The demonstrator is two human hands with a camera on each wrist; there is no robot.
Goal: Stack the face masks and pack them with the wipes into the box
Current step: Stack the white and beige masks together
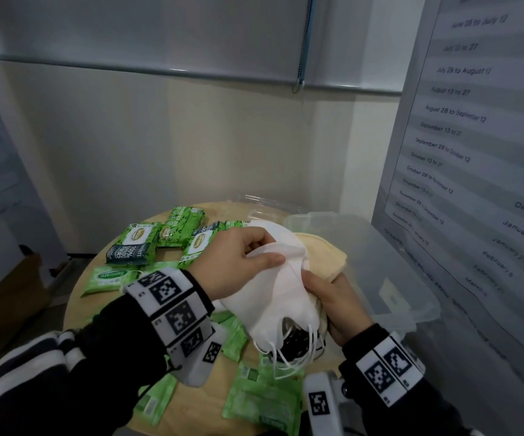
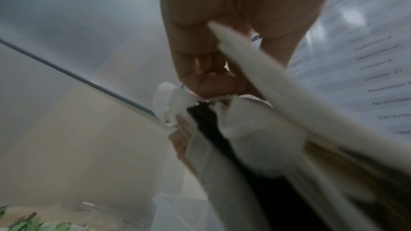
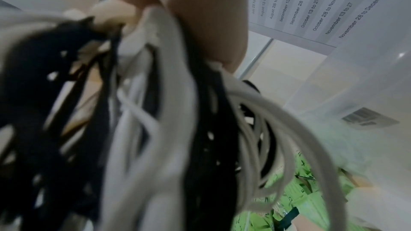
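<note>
A stack of face masks (image 1: pixel 281 297), white on top with black and beige ones beneath, hangs above the round wooden table (image 1: pixel 197 401). My left hand (image 1: pixel 241 259) pinches the top white mask at its upper edge, thumb over the fabric. My right hand (image 1: pixel 333 300) grips the stack from the right side and below. The ear loops (image 3: pixel 155 129), white and black, dangle close to the right wrist camera. In the left wrist view the white mask edge (image 2: pixel 255 69) runs between my fingers (image 2: pixel 200 69). Green wipe packs (image 1: pixel 141 243) lie scattered on the table. The clear plastic box (image 1: pixel 389 272) stands at the right.
A clear lid (image 1: pixel 260 206) lies at the table's far edge behind the wipes. More wipe packs (image 1: pixel 263 401) cover the near side of the table. A wall poster with dates (image 1: pixel 474 136) stands close on the right. A cardboard box (image 1: pixel 5 297) sits on the floor at left.
</note>
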